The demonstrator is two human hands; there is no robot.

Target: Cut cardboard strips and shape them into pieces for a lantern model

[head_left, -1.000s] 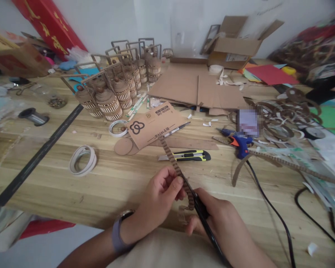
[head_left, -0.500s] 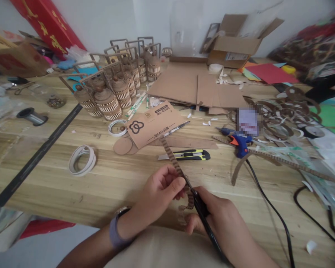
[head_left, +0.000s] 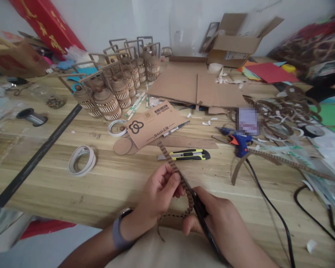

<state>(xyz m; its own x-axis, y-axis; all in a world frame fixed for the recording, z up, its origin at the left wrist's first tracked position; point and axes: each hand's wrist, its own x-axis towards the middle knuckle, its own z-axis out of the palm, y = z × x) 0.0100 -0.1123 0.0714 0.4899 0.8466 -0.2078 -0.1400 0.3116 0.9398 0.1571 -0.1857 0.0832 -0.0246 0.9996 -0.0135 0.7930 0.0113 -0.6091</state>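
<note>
Both hands are close together at the near edge of the wooden table (head_left: 72,193). The left hand (head_left: 162,190) pinches a corrugated cardboard strip (head_left: 169,160) between thumb and fingers. Its far end points up toward the printed cardboard sheet (head_left: 153,124), and its near end curls loosely under the wrist. The right hand (head_left: 220,223) is wrapped around a black cutting tool (head_left: 202,216), whose tip is laid right against the strip beside the left thumb. Scissors or knife? I cannot tell.

This looks like mid-trim work along the strip's edge. Any further cut calls for a firm pinch close to the blade and the thumb kept off the edge. The yellow utility knife (head_left: 188,154) lies just beyond, with the blue glue gun (head_left: 238,143) to its right.
</note>
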